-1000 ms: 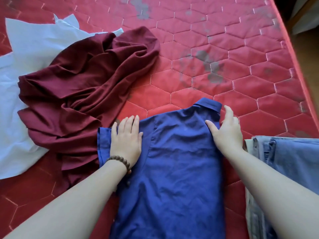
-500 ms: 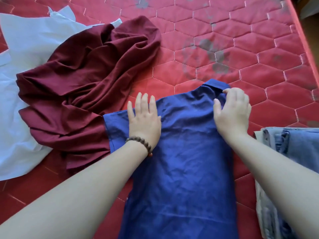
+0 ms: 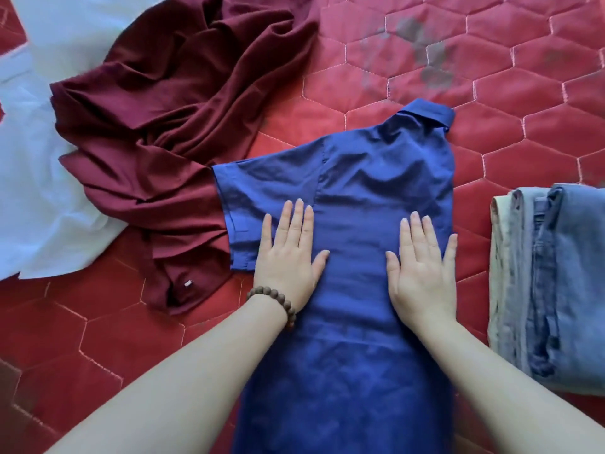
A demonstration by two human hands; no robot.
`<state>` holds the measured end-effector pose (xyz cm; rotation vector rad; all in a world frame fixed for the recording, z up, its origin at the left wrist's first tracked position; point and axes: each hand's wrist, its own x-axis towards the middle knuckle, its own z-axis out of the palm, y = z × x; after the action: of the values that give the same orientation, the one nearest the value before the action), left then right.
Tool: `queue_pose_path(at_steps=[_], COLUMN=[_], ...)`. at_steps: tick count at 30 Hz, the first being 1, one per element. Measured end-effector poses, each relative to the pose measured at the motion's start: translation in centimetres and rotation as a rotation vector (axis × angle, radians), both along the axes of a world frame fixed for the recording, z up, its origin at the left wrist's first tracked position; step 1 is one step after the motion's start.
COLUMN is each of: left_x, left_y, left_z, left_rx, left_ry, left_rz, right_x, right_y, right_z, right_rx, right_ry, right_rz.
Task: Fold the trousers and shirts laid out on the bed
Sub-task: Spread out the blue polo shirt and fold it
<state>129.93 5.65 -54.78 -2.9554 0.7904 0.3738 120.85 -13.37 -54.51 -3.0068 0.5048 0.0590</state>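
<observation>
Flat beneath both palms lay the half-folded royal-blue cotton shirt (image 3: 370, 191), the left hand (image 3: 288, 257) and right hand (image 3: 422, 267) pressing with straightened fingers.

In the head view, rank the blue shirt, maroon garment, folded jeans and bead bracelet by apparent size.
1. blue shirt and maroon garment: look alike in area, and the shirt lies nearer the camera, so unranked
2. folded jeans, partly cut off by the frame
3. bead bracelet

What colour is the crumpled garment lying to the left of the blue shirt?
Dark maroon: the crumpled maroon garment, seen best in the head view.
</observation>
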Motion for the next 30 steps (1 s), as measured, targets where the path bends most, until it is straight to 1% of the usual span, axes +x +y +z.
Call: queue_pose_path(at_steps=[2,3,5,7,8,12,16,18,20,22,26,30], left_x=[-1.9,-3.5,-7.5,-10.9,-12.0,-14.1,-14.7,-15.8,-17.5,-18.8,-19.8,-21.4], left_y=[-0.2,-0.5,-0.6,0.5,1.5,5.0,4.5,4.0,4.3,6.0,11.5,14.3], left_z=[0.6,0.9,1.1,1.0,0.7,0.2,0.7,0.8,0.9,0.8,0.0,-0.1], left_rx=[-0.039,-0.073,-0.116,-0.113,-0.105,-0.095,-0.093,-0.096,-0.096,-0.101,-0.072,0.012], left_ry=[-0.040,-0.044,0.004,0.070,0.084,0.076,0.074,0.079,0.095,0.090,0.074,0.063], left_rz=[-0.018,-0.069,-0.211,-0.285,-0.281,-0.155,-0.077,-0.111,-0.214,-0.259,-0.245,-0.138], right_x=[-1.4,-2.5,-5.0,-7.3,-8.3,-11.8,-13.1,-13.9,-15.6,-17.6,-22.7,-26.5], right_y=[1.3,2.4,4.8,5.8,5.7,4.6,5.9,8.3,11.3,12.8,11.8,12.6], right_z=[0.3,0.4,0.2,0.1,0.0,0.3,1.0,1.1,0.8,0.5,0.4,0.9], right_rx=[0.004,0.007,0.014,0.017,0.016,0.011,-0.024,-0.001,0.019,0.035,0.002,-0.039], right_ry=[-0.020,-0.015,0.023,0.047,0.054,0.080,0.061,0.040,0.059,0.058,0.059,0.104], right_rz=[0.009,0.055,0.172,0.200,0.170,0.041,-0.048,-0.020,0.048,0.022,-0.129,-0.200])
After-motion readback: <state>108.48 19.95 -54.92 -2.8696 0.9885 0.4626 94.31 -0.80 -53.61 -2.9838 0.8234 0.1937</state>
